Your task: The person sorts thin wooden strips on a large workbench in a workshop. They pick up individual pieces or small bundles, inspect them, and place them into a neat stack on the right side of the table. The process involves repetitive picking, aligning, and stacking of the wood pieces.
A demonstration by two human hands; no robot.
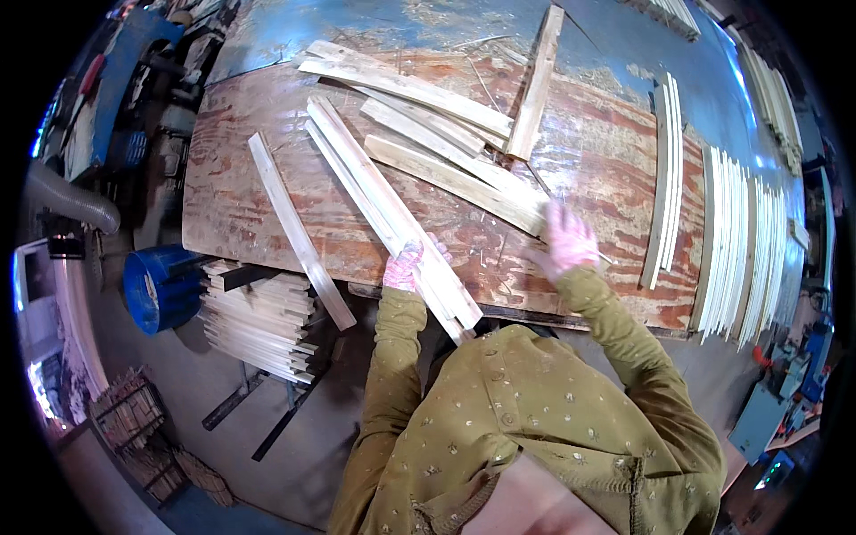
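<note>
My left hand (pixel 406 267), in a pink patterned glove, is closed around a few pale wooden slats (pixel 370 192). They lie together at a slant over the table's near edge. My right hand (pixel 572 239), gloved the same way, is at the near right end of another wooden slat (pixel 455 183). Its thumb stands apart from the fingers, which are slightly blurred. Beyond that slat, several more slats (pixel 406 86) lie loosely piled. One board (pixel 537 85) points away from me at the pile's right end. A single slat (pixel 299 227) lies to my left, overhanging the edge.
The worn wooden tabletop (pixel 597 205) has a blue surface (pixel 606 36) behind it. Sorted slats (pixel 664 183) and more rows (pixel 727 236) lie at the right. Below left are a stack of slats (pixel 254 321) on a stand and a blue barrel (pixel 160 290).
</note>
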